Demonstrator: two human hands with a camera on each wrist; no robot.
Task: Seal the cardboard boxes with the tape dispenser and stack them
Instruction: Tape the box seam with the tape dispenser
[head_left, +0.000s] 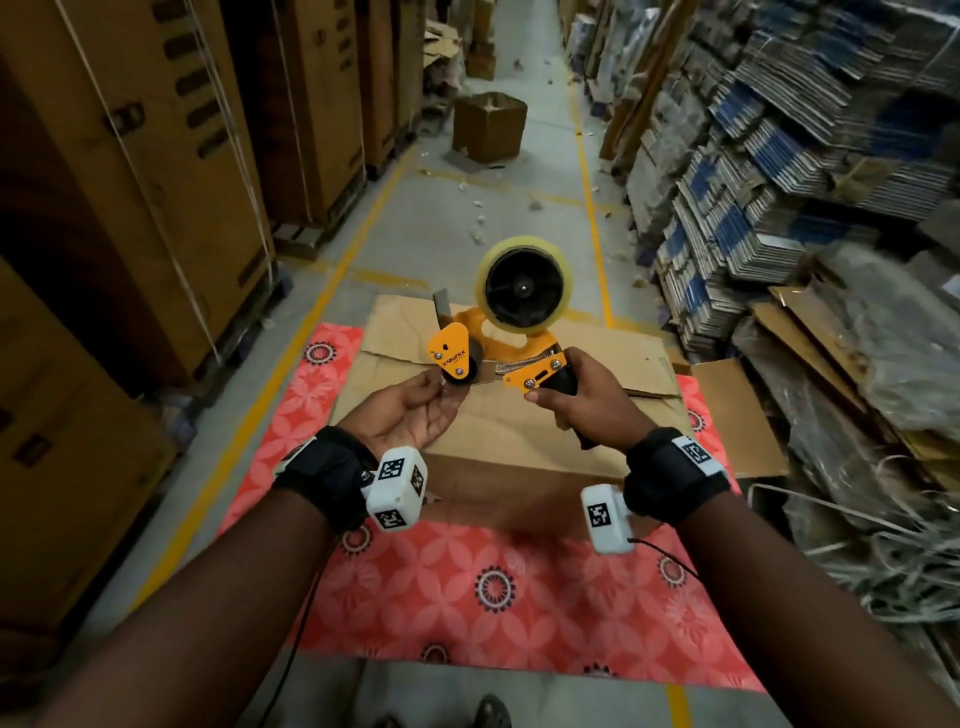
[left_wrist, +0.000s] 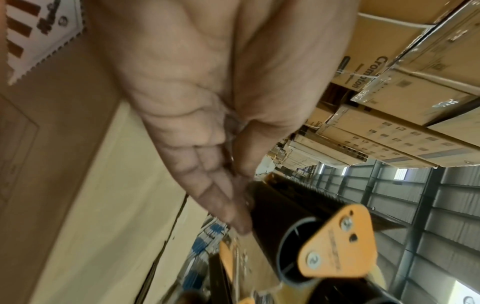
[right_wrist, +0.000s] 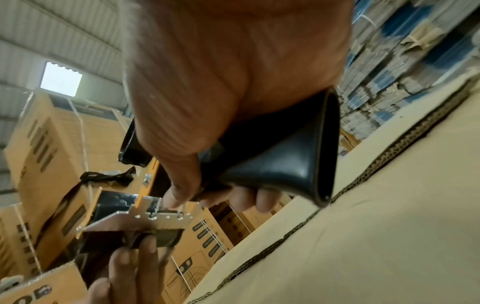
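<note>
Tape dispenser (head_left: 498, 332) being held above the cardboard box (head_left: 519, 415).

The right hand (head_left: 576, 400) is gripping the dispenser's black handle over the box on the red patterned mat (head_left: 467, 582). The left hand (head_left: 415, 410), palm up, is pinching the loose tape end beside the dispenser's black roller (left_wrist: 275, 222).

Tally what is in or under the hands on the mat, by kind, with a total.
Tape dispenser: 1
Tape roll: 1
Cardboard box under the hands: 1
Patterned red mat: 1
Total: 4
</note>
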